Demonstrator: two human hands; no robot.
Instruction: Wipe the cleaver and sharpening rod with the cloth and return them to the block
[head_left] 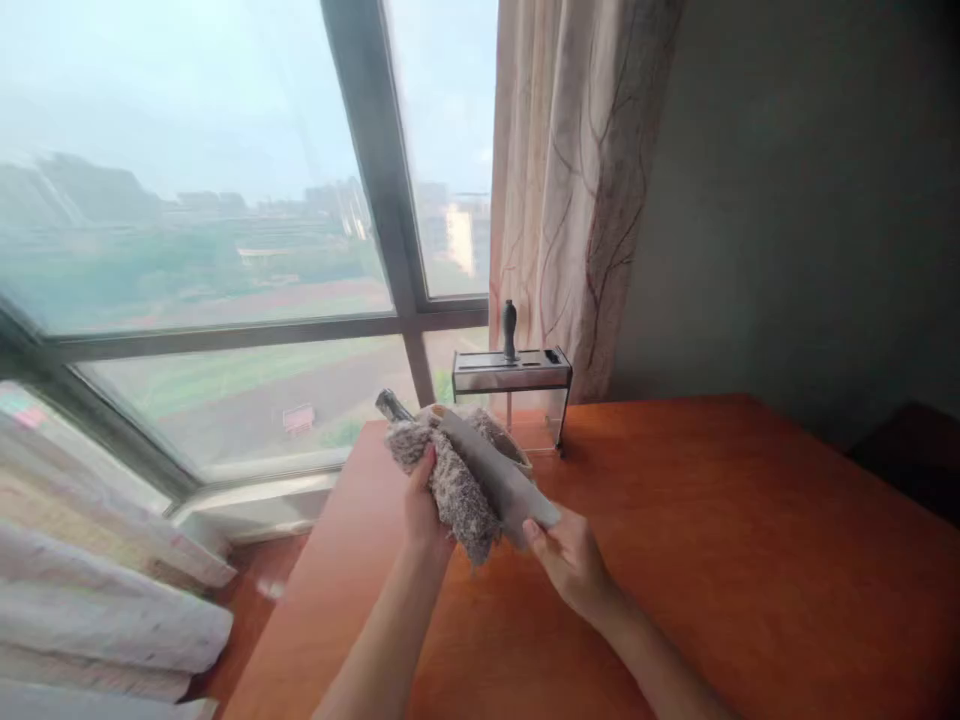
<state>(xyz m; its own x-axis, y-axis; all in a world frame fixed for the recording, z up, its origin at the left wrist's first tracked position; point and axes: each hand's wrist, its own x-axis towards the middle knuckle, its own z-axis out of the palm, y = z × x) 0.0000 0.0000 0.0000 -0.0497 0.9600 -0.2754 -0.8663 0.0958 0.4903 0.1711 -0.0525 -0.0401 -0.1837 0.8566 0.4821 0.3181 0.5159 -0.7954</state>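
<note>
Over the table, a kitchen knife [491, 468] with a broad grey blade is held at a slant, its dark handle [393, 406] pointing to the upper left. A fluffy grey-brown cloth [459, 495] is bunched around the blade near the handle and hangs below it. My left hand [427, 508] is closed on the cloth, with the thumb on top. At the lower right, my right hand [571, 560] pinches the far end of the blade, thumb uppermost. Its other fingers are partly hidden beneath.
Behind the knife stands a metal knife rack [514, 372] with a dark handle [510, 330] sticking up from its slotted top. The reddish-brown wooden table [720, 520] reaches far to the right. A large window [225, 250] and curtains [577, 180] lie beyond; another curtain [97, 600] hangs at left.
</note>
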